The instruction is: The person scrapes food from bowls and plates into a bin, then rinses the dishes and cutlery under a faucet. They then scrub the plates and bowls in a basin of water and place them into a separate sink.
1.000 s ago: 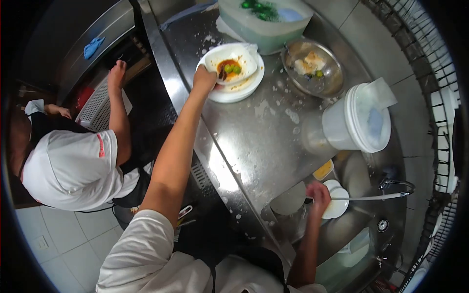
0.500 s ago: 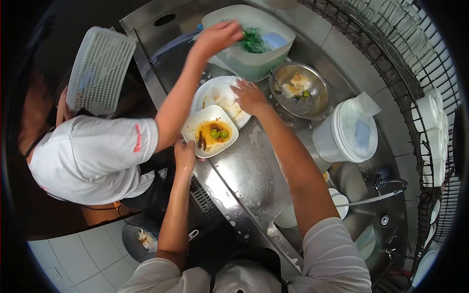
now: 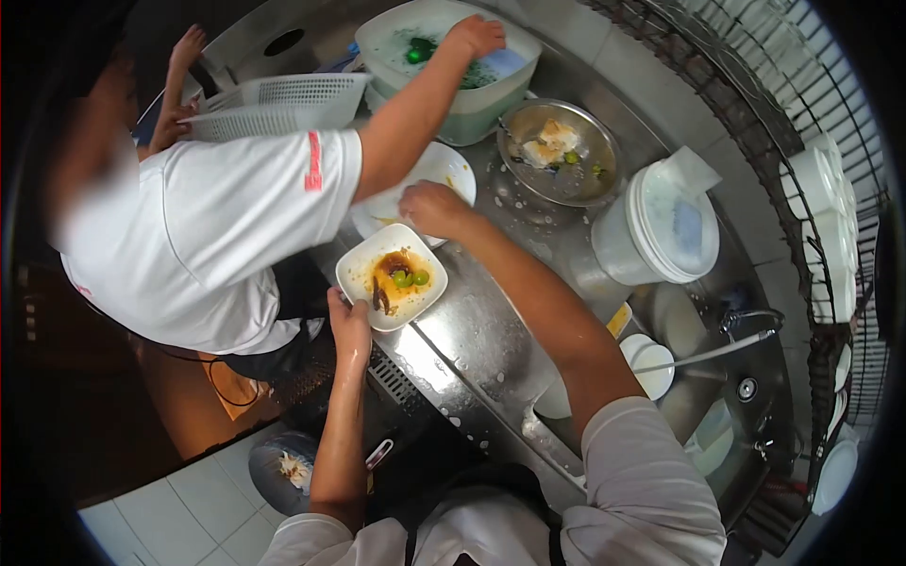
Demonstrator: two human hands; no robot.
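Note:
My left hand point(image 3: 351, 325) grips the near left rim of a square white bowl point(image 3: 352, 274). Brown sauce, small green round fruits point(image 3: 411, 279) and dark scraps lie inside it. My right hand point(image 3: 436, 209) is over a round white plate point(image 3: 458, 168) just behind the bowl, its fingers curled in. Whatever those fingers may hold is hidden. A few food bits stick to the plate, which a co-worker's arm partly covers.
A co-worker at the left reaches a hand point(image 3: 477, 38) over a tub point(image 3: 491, 113) of soapy water. Beside that person is a white basket point(image 3: 283, 104). A metal bowl point(image 3: 604, 184) of scraps, a white bucket point(image 3: 618, 247) and a sink hose point(image 3: 722, 351) stand rightward.
My right hand has drawn leftward across the plate, its fingers going from spread to curled. The co-worker has leaned in farther, and the basket now lies over the counter's edge.

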